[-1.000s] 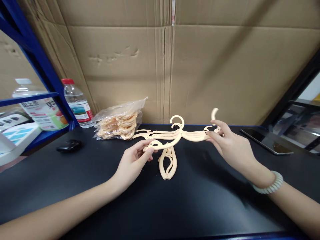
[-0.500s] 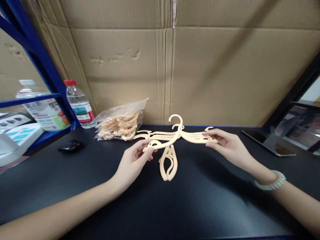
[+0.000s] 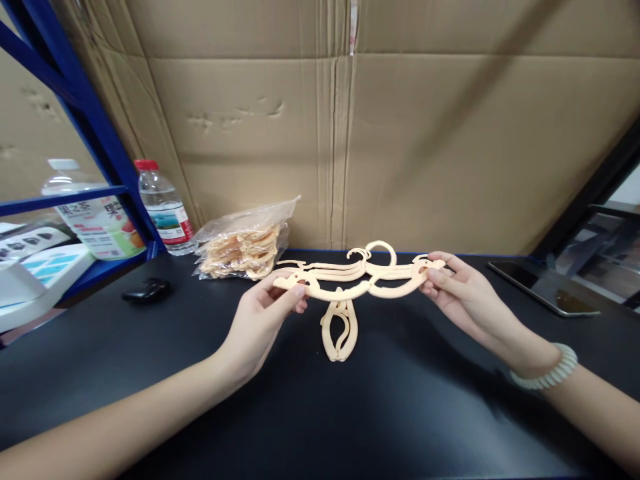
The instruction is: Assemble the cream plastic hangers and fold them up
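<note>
A cream plastic hanger [image 3: 345,293] is spread out above the table, its hook rising at the middle and tilted to the right. My left hand [image 3: 270,310] pinches its left end between thumb and fingers. The right end is gripped by my right hand [image 3: 457,290], which has a pale bead bracelet at the wrist. Behind it lie more opened cream hangers [image 3: 335,269], partly hidden by the held one. A folded cream hanger [image 3: 340,337] rests on the black table just below the held one.
At the back left are a clear plastic bag [image 3: 240,250] of folded hangers, a red-capped bottle [image 3: 167,217] and a black mouse [image 3: 147,291]. A dark phone [image 3: 545,289] lies on the right. Cardboard [image 3: 425,133] stands behind the table [image 3: 350,413].
The held hanger has turned: its hook now leans right, and its right arm end has swung into fuller view. My right hand has shifted its grip on that end.
</note>
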Demonstrator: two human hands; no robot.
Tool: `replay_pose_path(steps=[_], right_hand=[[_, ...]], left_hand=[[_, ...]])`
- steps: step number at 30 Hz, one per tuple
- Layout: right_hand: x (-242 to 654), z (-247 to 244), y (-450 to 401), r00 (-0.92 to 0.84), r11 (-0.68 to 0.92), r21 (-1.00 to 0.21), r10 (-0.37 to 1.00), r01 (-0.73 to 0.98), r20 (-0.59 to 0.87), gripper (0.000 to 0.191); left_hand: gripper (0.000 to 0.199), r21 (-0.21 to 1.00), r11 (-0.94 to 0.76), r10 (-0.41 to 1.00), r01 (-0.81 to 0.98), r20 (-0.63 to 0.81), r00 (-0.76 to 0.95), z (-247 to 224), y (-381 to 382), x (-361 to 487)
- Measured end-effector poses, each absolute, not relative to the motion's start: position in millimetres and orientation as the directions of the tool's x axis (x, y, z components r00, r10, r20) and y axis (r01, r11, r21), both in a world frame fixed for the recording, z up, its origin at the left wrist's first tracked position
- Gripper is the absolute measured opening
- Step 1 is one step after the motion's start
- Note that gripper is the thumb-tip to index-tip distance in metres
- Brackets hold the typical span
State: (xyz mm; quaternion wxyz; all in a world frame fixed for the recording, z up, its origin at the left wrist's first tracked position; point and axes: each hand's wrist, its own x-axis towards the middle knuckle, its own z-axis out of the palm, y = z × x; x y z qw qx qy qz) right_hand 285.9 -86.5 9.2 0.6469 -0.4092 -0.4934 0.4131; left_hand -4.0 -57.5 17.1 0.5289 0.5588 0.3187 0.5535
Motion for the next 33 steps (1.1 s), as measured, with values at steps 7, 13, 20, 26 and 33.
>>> replay_pose_path(steps=[7, 13, 20, 26, 33], right_hand=[[270, 2, -93, 0.055, 0.278, -0.954, 0.960, -0.109, 0.273, 0.020], [250, 12, -111, -0.407, 0.220, -0.975, 0.888, -0.033, 0.215, 0.025], [245, 20, -120, -0.631, 0.282, -0.944, 0.767, 0.171, 0.115, 0.036], [242, 19, -123, -0.627, 0.251, -0.955, 0.772, 0.157, 0.100, 0.040], [239, 19, -125, -0.678, 0.137, -0.990, 0.731, 0.036, 0.076, 0.031]], left_hand=[[0.020, 0.974, -0.155, 0.902, -0.162, 0.207, 0.378, 11, -64, 3], [0.021, 0.982, -0.173, 0.836, -0.074, 0.186, 0.517, 13, -70, 7], [0.020, 0.981, -0.176, 0.810, -0.082, 0.191, 0.555, 13, -72, 10], [0.021, 0.981, -0.162, 0.844, -0.103, 0.192, 0.501, 10, -71, 10], [0.020, 0.985, -0.153, 0.816, -0.076, 0.170, 0.552, 8, -73, 12]])
